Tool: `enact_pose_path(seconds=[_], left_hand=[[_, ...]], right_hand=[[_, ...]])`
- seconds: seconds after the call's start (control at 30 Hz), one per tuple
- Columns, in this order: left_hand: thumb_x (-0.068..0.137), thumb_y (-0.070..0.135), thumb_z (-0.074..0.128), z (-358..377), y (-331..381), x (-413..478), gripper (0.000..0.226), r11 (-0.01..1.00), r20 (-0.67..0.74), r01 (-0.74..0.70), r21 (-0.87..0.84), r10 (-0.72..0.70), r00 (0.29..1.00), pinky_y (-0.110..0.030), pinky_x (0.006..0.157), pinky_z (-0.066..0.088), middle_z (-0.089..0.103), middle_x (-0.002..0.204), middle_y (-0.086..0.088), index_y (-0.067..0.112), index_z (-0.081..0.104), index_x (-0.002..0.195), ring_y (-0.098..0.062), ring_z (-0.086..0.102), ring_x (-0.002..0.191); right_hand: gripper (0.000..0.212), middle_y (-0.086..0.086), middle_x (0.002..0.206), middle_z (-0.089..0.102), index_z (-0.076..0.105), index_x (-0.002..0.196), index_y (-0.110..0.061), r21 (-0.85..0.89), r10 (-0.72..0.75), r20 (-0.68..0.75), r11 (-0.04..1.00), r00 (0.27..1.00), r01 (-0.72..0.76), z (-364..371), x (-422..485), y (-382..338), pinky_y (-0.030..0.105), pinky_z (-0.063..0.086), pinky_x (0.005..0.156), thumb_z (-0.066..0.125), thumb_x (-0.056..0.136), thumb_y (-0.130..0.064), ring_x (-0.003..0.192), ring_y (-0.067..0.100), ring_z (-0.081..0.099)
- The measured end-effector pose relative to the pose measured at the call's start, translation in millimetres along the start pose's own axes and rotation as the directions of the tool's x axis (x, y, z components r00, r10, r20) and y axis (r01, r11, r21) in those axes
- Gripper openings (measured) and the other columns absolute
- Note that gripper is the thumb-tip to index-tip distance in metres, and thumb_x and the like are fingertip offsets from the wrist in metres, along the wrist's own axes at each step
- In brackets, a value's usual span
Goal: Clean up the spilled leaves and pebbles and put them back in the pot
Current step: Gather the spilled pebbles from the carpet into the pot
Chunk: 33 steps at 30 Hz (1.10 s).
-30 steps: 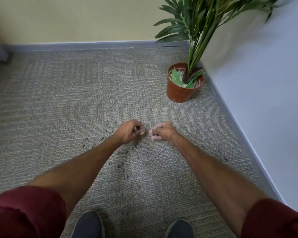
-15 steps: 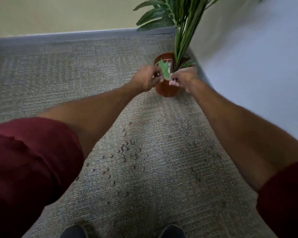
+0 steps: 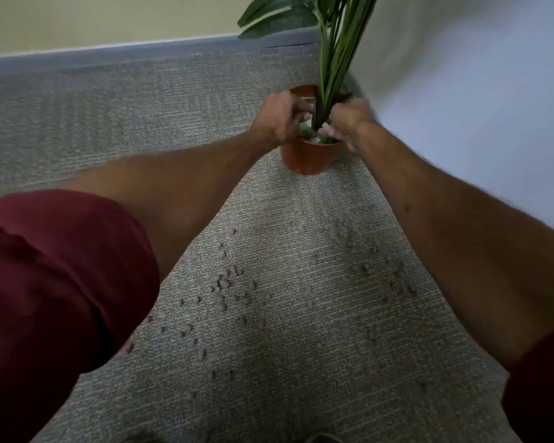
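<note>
head view: both arms stretched forward to pot [image 3: 304,156], upright on carpet [image 3: 109,123] beside white wall [image 3: 461,91]. left hand [image 3: 280,121] over pot's left rim, fingers curled inward. right hand [image 3: 349,123] over right rim, fingers bunched, tips pointing down into pot. cannot tell whether either hand holds anything. plant stems [image 3: 331,59] rise between hands. leaf bits [image 3: 328,141] visible inside pot. pebbles [image 3: 226,282] scattered on carpet between forearms, apart from pot. red sleeve [image 3: 55,282] lower left.

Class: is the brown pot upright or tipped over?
Upright. The pot stands on its base on the carpet, plant stems rising from its top.
</note>
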State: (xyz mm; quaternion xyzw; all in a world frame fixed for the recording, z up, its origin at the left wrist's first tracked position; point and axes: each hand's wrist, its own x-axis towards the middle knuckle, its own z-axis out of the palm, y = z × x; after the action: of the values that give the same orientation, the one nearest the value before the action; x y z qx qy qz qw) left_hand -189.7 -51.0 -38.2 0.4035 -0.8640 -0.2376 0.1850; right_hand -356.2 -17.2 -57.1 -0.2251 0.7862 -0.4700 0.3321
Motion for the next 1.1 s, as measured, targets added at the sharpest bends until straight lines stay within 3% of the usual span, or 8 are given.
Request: enact_pose_path(seconds=[0.1, 0.27, 0.33, 0.5, 0.57, 0.7, 0.87, 1.1], left_hand=[[0.104, 0.014, 0.062, -11, -5, -17, 0.027, 0.998, -0.037, 0.009, -0.065, -0.011, 0.999, -0.033, 0.097, 0.059, 0.079, 0.121, -0.005, 0.016, 0.081, 0.123, -0.019, 0.074, 0.108], [0.109, 0.029, 0.059, -39, -36, -72, 0.025, 0.989, -0.072, 0.09, -0.121, -0.099, 0.992, -0.04, 0.086, 0.063, 0.08, 0.118, -0.002, 0.021, 0.08, 0.12, -0.017, 0.077, 0.086], [0.11, 0.035, 0.056, -48, -61, -99, 0.027, 0.986, -0.036, 0.156, -0.062, -0.158, 0.987, -0.041, 0.092, 0.06, 0.078, 0.125, 0.0, 0.024, 0.079, 0.12, -0.018, 0.075, 0.093], [0.11, 0.036, 0.055, -62, -131, -168, 0.03, 0.934, 0.012, 0.356, 0.023, -0.357, 0.934, -0.045, 0.096, 0.059, 0.078, 0.124, -0.002, 0.023, 0.079, 0.121, -0.026, 0.073, 0.11], [0.109, 0.034, 0.055, -61, -158, -194, 0.029, 0.898, 0.011, 0.439, 0.028, -0.439, 0.898, -0.046, 0.095, 0.06, 0.078, 0.121, -0.005, 0.022, 0.079, 0.121, -0.028, 0.073, 0.11], [0.106, 0.026, 0.058, -52, -201, -237, 0.033, 0.867, 0.034, 0.487, 0.104, -0.492, 0.87, -0.043, 0.105, 0.054, 0.073, 0.129, -0.017, 0.01, 0.074, 0.13, -0.035, 0.067, 0.121], [0.103, 0.044, 0.062, -31, -226, -264, 0.045, 0.794, 0.097, 0.556, 0.246, -0.59, 0.801, -0.054, 0.111, 0.045, 0.049, 0.143, -0.018, 0.019, 0.055, 0.14, -0.04, 0.045, 0.138], [0.1, 0.036, 0.07, -18, -224, -266, 0.037, 0.9, 0.179, 0.412, 0.141, -0.432, 0.884, -0.049, 0.107, 0.047, 0.051, 0.133, -0.012, 0.022, 0.057, 0.131, -0.032, 0.049, 0.127]], right_hand=[[0.029, 0.016, 0.099, 0.081, 0.074, 0.118, 0.001, -0.07, -0.037, -0.07, 0.997, 0.997, 0.032, -2, -8, 0, 0.03, 0.067, 0.064, 0.058, 0.094, -0.004, 0.067, 0.019, 0.081], [0.024, 0.013, 0.096, 0.082, 0.08, 0.105, -0.006, -0.172, -0.125, -0.092, 0.979, 0.988, 0.108, 22, -34, 2, 0.045, 0.067, 0.087, 0.061, 0.091, -0.011, 0.09, 0.031, 0.081], [0.019, 0.007, 0.082, 0.082, 0.079, 0.108, -0.006, -0.213, -0.153, -0.007, 0.966, 0.988, 0.148, 40, -52, 9, 0.035, 0.069, 0.075, 0.062, 0.098, -0.008, 0.073, 0.022, 0.082], [0.031, 0.004, 0.061, 0.077, 0.074, 0.078, -0.009, -0.424, -0.097, 0.37, 0.867, 0.924, 0.261, 93, -96, 39, 0.032, 0.066, 0.057, 0.054, 0.1, 0.003, 0.054, 0.016, 0.076], [0.026, 0.01, 0.072, 0.08, 0.077, 0.084, -0.006, -0.535, -0.036, 0.487, 0.778, 0.872, 0.33, 111, -115, 56, 0.039, 0.069, 0.07, 0.056, 0.098, -0.002, 0.067, 0.023, 0.08], [0.025, 0.017, 0.124, 0.073, 0.07, 0.116, -0.011, -0.752, -0.016, 0.578, 0.377, 0.816, 0.54, 131, -146, 96, 0.041, 0.057, 0.101, 0.057, 0.099, -0.024, 0.118, 0.035, 0.069], [0.06, 0.021, 0.158, 0.046, 0.041, 0.154, -0.005, -0.752, -0.004, 0.569, 0.403, 0.823, 0.522, 143, -159, 139, 0.049, 0.043, 0.117, 0.051, 0.107, -0.04, 0.145, 0.038, 0.048], [0.028, 0.005, 0.124, 0.056, 0.056, 0.127, -0.009, -0.645, -0.145, 0.669, 0.374, 0.729, 0.666, 156, -177, 150, 0.037, 0.053, 0.093, 0.056, 0.108, -0.03, 0.098, 0.016, 0.054]])
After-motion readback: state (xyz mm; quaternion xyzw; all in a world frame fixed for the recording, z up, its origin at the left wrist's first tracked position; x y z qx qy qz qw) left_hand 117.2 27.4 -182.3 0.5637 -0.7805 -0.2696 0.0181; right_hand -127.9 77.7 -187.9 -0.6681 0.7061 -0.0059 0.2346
